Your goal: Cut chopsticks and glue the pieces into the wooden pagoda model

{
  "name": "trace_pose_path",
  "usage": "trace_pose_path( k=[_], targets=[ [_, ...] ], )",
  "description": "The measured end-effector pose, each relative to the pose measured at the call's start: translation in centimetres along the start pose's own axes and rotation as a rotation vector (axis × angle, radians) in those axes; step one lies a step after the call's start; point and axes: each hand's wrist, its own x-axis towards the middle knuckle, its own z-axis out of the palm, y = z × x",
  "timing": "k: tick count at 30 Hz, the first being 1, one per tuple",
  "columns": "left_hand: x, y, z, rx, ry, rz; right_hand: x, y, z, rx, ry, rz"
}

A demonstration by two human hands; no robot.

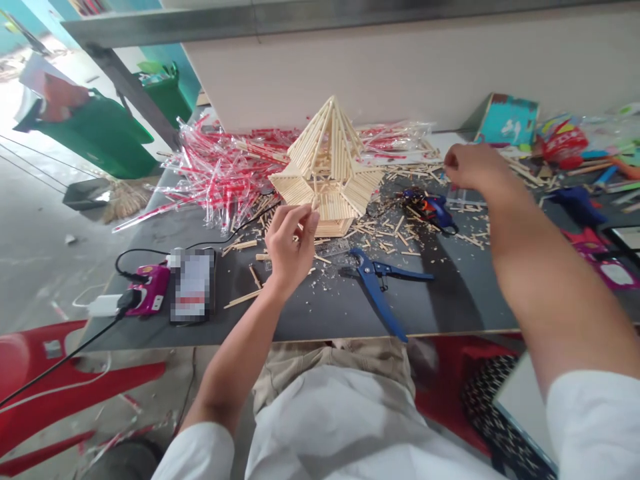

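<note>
Left hand (293,243) before stick model (327,170), 1 blue cutter (373,283) near

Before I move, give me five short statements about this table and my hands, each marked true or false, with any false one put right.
1. The blue cutter lies on the table, nearer to you than the stick model. True.
2. The phone is to the right of the cutter. False: the phone is to its left, beside the pink power strip.
3. The model rises to a point at its top. True.
4. Both hands are on the cutter. False: the left hand is in front of the model, and the right hand is out to its right.
5. Red-and-clear wrappers are heaped left of the model. True.
</note>
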Motion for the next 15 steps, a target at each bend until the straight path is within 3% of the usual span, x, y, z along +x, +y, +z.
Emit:
trace_pose_path(
  k=[2,5,7,11,15],
  targets=[
    [-0.2,0.0,0.0,-0.003,-0.017,-0.016,-1.8,-0.8,-1.7,0.095,0.135,-0.033],
    [-0.6,-0.1,0.1,-0.050,-0.036,-0.109,-5.7,-2.5,-4.1,0.458,0.374,-0.118],
    [-0.8,-0.2,0.2,-0.142,-0.041,-0.184,-8.8,-4.1,-5.3,0.683,0.398,-0.199],
    [-0.9,-0.1,0.4,-0.257,-0.046,-0.235,-14.4,-7.7,-6.3,1.068,0.275,-0.345],
    [-0.7,0.2,0.3,-0.278,-0.043,-0.274,-17.9,-12.6,-4.8,1.170,-0.172,-0.551]
  ],
)
